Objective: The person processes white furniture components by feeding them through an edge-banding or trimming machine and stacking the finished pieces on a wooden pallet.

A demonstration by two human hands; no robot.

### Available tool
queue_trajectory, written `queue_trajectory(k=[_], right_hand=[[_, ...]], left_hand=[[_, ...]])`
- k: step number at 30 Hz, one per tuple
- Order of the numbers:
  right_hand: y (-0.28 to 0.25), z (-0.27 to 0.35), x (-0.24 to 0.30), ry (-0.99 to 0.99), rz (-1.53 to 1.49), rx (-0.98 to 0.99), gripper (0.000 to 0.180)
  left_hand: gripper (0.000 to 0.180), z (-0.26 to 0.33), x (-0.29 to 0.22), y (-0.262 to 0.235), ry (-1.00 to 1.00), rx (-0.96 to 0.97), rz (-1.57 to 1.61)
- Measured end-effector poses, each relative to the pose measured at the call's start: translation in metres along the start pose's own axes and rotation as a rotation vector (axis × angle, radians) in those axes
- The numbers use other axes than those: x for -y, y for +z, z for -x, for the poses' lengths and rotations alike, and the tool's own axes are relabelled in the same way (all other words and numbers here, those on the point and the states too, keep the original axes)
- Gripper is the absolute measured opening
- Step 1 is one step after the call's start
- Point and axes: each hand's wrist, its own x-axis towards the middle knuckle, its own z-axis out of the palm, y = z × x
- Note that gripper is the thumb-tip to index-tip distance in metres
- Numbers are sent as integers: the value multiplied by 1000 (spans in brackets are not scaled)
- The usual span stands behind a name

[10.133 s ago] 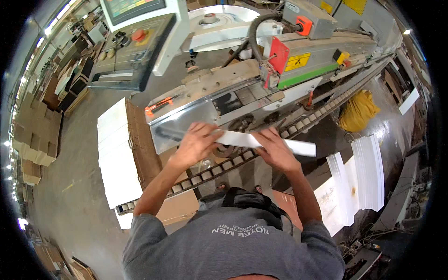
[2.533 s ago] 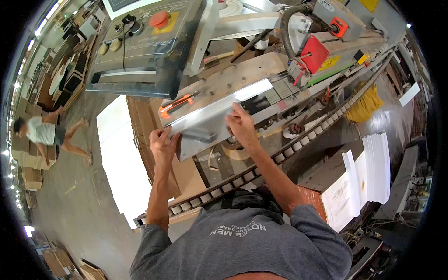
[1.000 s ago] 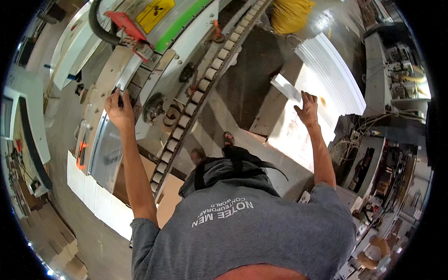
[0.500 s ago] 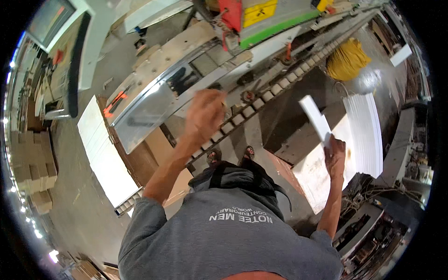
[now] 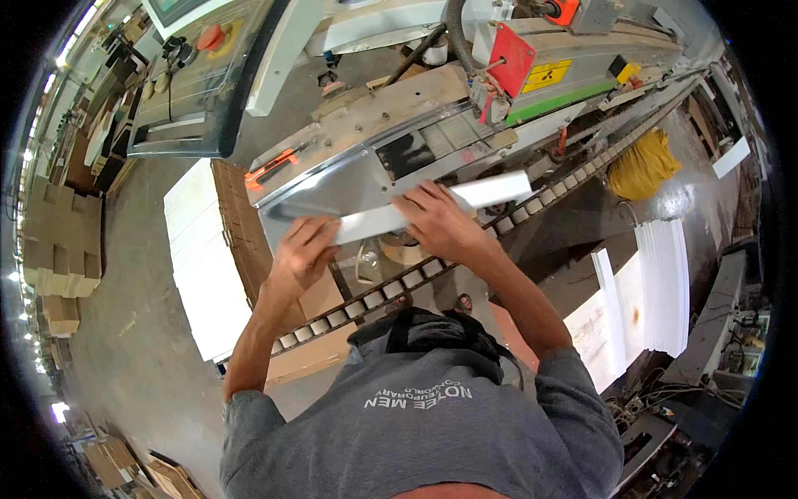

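Both my hands are on a long, narrow white board strip, held slanting across the metal infeed plate of a machine. My left hand grips its left end. Further right, my right hand has its fingers over the strip's top, with the thumb side hidden. The strip's right end reaches past that hand toward the machine's track. An orange cutter knife lies on the machine's ledge beyond my left hand. Just below the strip runs a chain track of pale blocks.
Stacked white strips stand at the right, with a single strip leaning apart. White panels are piled at the left. A yellow sack sits on the floor at the far right. A control panel arm overhangs the back left.
My right hand has brought a white strip from the stack at the right over to the machine. My left hand has come down and closed on its end. The view has shifted.
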Motion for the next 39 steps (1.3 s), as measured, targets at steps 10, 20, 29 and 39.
queue_trajectory(k=[10, 20, 29, 39], right_hand=[[107, -42, -20, 511, -599, -424, 49], [133, -71, -16, 570, -723, -440, 75], [134, -82, -23, 546, -597, -560, 69], [94, -89, -48, 627, -583, -463, 65]], left_hand=[[46, 47, 93, 18, -150, -225, -70], [38, 78, 117, 24, -611, -377, -232], [30, 70, 123, 14, -586, -374, -93], [21, 43, 129, 38, -418, -358, -165]])
